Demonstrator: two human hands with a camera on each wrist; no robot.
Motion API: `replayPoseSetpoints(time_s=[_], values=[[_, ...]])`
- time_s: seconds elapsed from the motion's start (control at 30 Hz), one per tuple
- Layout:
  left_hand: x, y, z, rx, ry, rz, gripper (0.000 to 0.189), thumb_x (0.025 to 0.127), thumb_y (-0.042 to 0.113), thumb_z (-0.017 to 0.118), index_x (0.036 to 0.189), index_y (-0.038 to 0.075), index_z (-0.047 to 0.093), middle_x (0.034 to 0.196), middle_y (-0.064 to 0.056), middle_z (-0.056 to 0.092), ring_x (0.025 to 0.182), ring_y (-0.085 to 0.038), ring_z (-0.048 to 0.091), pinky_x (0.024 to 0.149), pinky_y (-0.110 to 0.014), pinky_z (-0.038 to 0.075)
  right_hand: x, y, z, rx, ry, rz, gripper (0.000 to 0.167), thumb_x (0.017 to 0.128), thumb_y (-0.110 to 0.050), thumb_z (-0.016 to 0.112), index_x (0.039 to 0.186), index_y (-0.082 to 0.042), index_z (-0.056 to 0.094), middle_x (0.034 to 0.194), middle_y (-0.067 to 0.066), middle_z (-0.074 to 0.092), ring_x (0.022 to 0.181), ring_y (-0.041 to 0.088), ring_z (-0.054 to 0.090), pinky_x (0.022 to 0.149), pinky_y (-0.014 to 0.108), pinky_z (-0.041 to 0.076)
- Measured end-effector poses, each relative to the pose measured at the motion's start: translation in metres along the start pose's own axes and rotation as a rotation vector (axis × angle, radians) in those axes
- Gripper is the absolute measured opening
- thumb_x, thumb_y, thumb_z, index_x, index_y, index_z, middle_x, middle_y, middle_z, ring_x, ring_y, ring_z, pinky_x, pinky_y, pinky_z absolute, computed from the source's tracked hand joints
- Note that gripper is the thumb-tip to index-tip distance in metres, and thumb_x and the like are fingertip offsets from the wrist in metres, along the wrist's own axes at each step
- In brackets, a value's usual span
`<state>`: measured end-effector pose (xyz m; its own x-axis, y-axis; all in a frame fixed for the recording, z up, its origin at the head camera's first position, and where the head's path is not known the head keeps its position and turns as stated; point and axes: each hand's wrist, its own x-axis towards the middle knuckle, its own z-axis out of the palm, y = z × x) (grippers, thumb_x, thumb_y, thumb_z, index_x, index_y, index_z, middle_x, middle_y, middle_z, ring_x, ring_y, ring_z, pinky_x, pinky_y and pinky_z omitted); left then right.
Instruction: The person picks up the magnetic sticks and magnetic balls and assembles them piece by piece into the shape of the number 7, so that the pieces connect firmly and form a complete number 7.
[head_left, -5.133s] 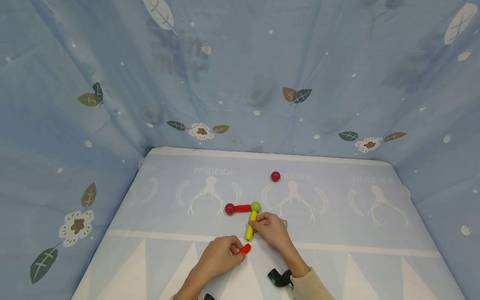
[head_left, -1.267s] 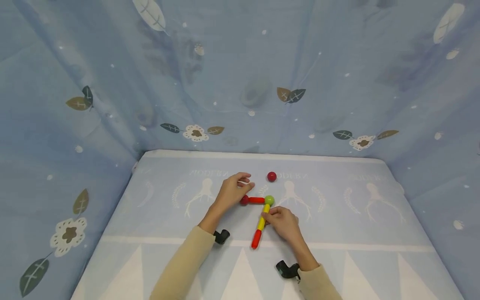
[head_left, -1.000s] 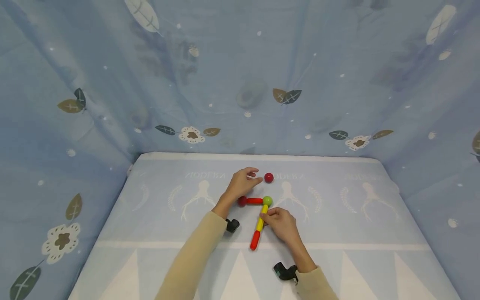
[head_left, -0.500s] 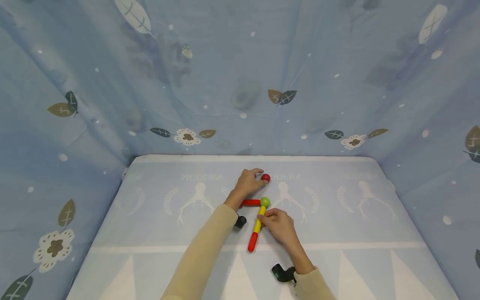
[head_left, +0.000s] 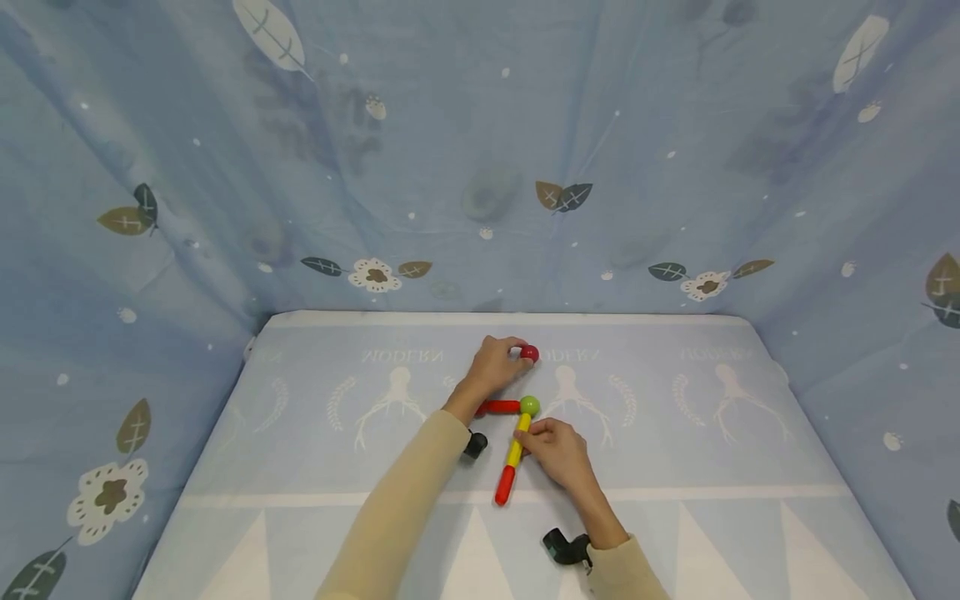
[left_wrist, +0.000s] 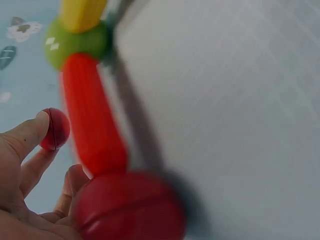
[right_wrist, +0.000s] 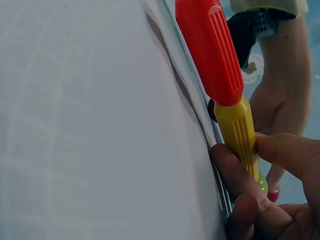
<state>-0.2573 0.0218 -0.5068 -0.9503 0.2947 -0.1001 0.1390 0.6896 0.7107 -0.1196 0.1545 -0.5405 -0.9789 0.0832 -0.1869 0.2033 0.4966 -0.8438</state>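
My left hand point(head_left: 491, 367) reaches over the table and pinches a red ball point(head_left: 530, 353) between thumb and finger. My right hand point(head_left: 562, 452) pinches a yellow rod point(head_left: 514, 452), whose far end meets a light green ball point(head_left: 529, 406). To its near end is joined a red rod point(head_left: 505, 485). A second red rod point(head_left: 502, 407) runs leftward from the green ball. At that rod's other end sits a dark red ball point(left_wrist: 130, 207), large in the left wrist view but mostly hidden by my left wrist in the head view. Together these pieces form a bent shape.
A pale blue and white patterned cloth covers the table point(head_left: 645, 467). Blue printed curtains point(head_left: 450, 167) hang behind it and at both sides. Black wrist-worn devices sit by the left cuff and the right cuff point(head_left: 566, 547).
The near red rod, earlier in my left hand, is now joined to the yellow rod. My left hand has gone to the far red ball and taken hold. The right still pinches the yellow rod.
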Motion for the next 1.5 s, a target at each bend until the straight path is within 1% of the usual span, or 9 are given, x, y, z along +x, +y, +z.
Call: replayPoseSetpoints(time_s=[0.17, 0.27, 0.4, 0.6, 0.77, 0.87, 1.03, 1.17, 1.5], values=[[-0.020, 0.007, -0.019, -0.005, -0.001, 0.052, 0.041, 0.094, 0.034, 0.072, 0.132, 0.019, 0.067, 0.120, -0.014, 0.057, 0.098, -0.023, 0.056, 0.081, -0.036, 0.051, -0.001, -0.001, -0.001, -0.007, -0.003, 0.014, 0.032, 0.089, -0.036, 0.076, 0.093, -0.005, 0.070, 0.067, -0.006, 0.069, 0.064, 0.014, 0.056, 0.058, 0.029, 0.038], [-0.038, 0.007, -0.031, -0.010, -0.005, 0.107, 0.040, 0.093, 0.033, 0.073, 0.130, 0.018, 0.067, 0.118, -0.015, 0.058, 0.094, -0.022, 0.056, 0.077, -0.034, 0.050, -0.001, -0.001, -0.002, -0.009, -0.006, 0.011, 0.034, 0.089, -0.037, 0.075, 0.094, -0.004, 0.070, 0.068, -0.005, 0.069, 0.066, 0.014, 0.056, 0.060, 0.030, 0.039], [-0.067, 0.003, -0.041, -0.034, -0.006, 0.147, 0.041, 0.093, 0.034, 0.074, 0.130, 0.019, 0.068, 0.116, -0.015, 0.059, 0.091, -0.020, 0.055, 0.073, -0.032, 0.049, -0.001, 0.000, -0.003, -0.015, -0.003, 0.010, 0.034, 0.089, -0.037, 0.076, 0.094, -0.004, 0.070, 0.068, -0.005, 0.069, 0.066, 0.015, 0.057, 0.060, 0.031, 0.039], [-0.114, -0.009, -0.044, -0.075, 0.015, 0.165, 0.042, 0.090, 0.033, 0.077, 0.128, 0.018, 0.069, 0.108, -0.009, 0.059, 0.091, -0.024, 0.058, 0.070, -0.031, 0.049, -0.001, 0.000, -0.003, -0.019, 0.000, 0.005, 0.032, 0.089, -0.036, 0.076, 0.093, -0.005, 0.070, 0.067, -0.006, 0.069, 0.064, 0.016, 0.056, 0.057, 0.030, 0.037], [-0.151, -0.022, -0.041, -0.115, 0.019, 0.143, 0.041, 0.088, 0.034, 0.078, 0.126, 0.020, 0.070, 0.109, -0.007, 0.060, 0.094, -0.023, 0.060, 0.073, -0.032, 0.052, -0.001, -0.001, -0.002, -0.020, -0.004, 0.002, 0.034, 0.089, -0.036, 0.075, 0.093, -0.003, 0.069, 0.068, -0.005, 0.069, 0.064, 0.016, 0.056, 0.056, 0.030, 0.038], [-0.168, -0.030, -0.038, -0.138, 0.009, 0.122, 0.041, 0.088, 0.034, 0.078, 0.126, 0.022, 0.070, 0.110, -0.006, 0.061, 0.095, -0.021, 0.061, 0.075, -0.033, 0.052, 0.000, -0.002, -0.001, -0.016, 0.001, 0.011, 0.033, 0.090, -0.035, 0.075, 0.094, -0.003, 0.069, 0.068, -0.004, 0.069, 0.064, 0.016, 0.056, 0.056, 0.029, 0.038], [-0.189, -0.041, -0.034, -0.166, -0.010, 0.104, 0.039, 0.088, 0.038, 0.078, 0.124, 0.025, 0.071, 0.111, -0.003, 0.061, 0.096, -0.020, 0.061, 0.077, -0.033, 0.051, 0.000, -0.002, -0.001, -0.008, 0.005, 0.015, 0.030, 0.089, -0.032, 0.076, 0.093, -0.003, 0.070, 0.069, -0.004, 0.069, 0.063, 0.016, 0.055, 0.055, 0.028, 0.036], [-0.202, -0.047, -0.031, -0.188, -0.064, 0.091, 0.038, 0.087, 0.040, 0.078, 0.122, 0.025, 0.072, 0.112, -0.004, 0.061, 0.096, -0.023, 0.060, 0.075, -0.032, 0.050, -0.001, -0.002, -0.001, -0.004, 0.001, 0.013, 0.030, 0.089, -0.032, 0.076, 0.093, -0.003, 0.070, 0.069, -0.004, 0.070, 0.063, 0.016, 0.056, 0.055, 0.029, 0.036], [-0.218, -0.055, -0.022, -0.110, -0.210, 0.112, 0.033, 0.084, 0.039, 0.080, 0.113, 0.025, 0.076, 0.097, 0.005, 0.059, 0.089, -0.015, 0.055, 0.074, -0.029, 0.045, -0.002, -0.004, 0.001, -0.002, -0.004, 0.014, 0.031, 0.089, -0.033, 0.076, 0.094, -0.003, 0.070, 0.069, -0.004, 0.069, 0.063, 0.017, 0.055, 0.056, 0.029, 0.036]])
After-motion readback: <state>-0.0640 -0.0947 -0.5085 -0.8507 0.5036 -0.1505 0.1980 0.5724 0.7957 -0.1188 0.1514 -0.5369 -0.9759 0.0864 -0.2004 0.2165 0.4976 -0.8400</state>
